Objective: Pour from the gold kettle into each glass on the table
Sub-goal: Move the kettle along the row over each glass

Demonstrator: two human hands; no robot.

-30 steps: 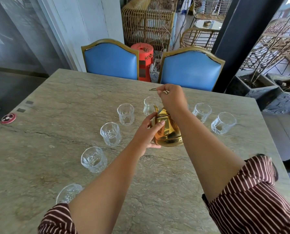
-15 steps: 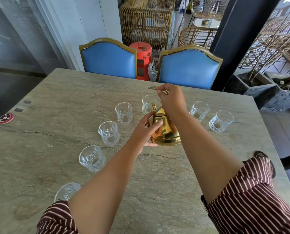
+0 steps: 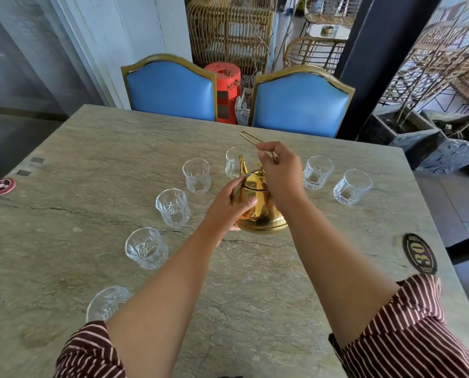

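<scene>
**Both hands on kettle, mid-table**

Gold kettle (image 3: 260,211) sits near the middle of the stone table (image 3: 91,148), base on the surface, spout pointing to the far edge. Left hand (image 3: 227,211) is cupped against the kettle's left side, fingers wrapped on the body, thumb up near the lid. Right hand (image 3: 279,173) is above the kettle, fingers pinched closed on the thin wire handle (image 3: 251,137), which sticks up and away toward the far edge.

Seven glasses in an arc around the kettle, all upright. Left side, near to far: glass (image 3: 106,302) by the near left sleeve, partly hidden by the forearm; glass (image 3: 146,248); glass (image 3: 173,207); glass (image 3: 197,175). One glass (image 3: 232,163) just behind the spout, partly hidden. Right side: glass (image 3: 317,172) and glass (image 3: 352,186), toward the right edge. Cannot tell liquid levels.

Black oval number plate (image 3: 419,253) at the right edge; red round disc (image 3: 2,186) at the left edge. Two blue chairs (image 3: 170,91) beyond the far edge.
</scene>
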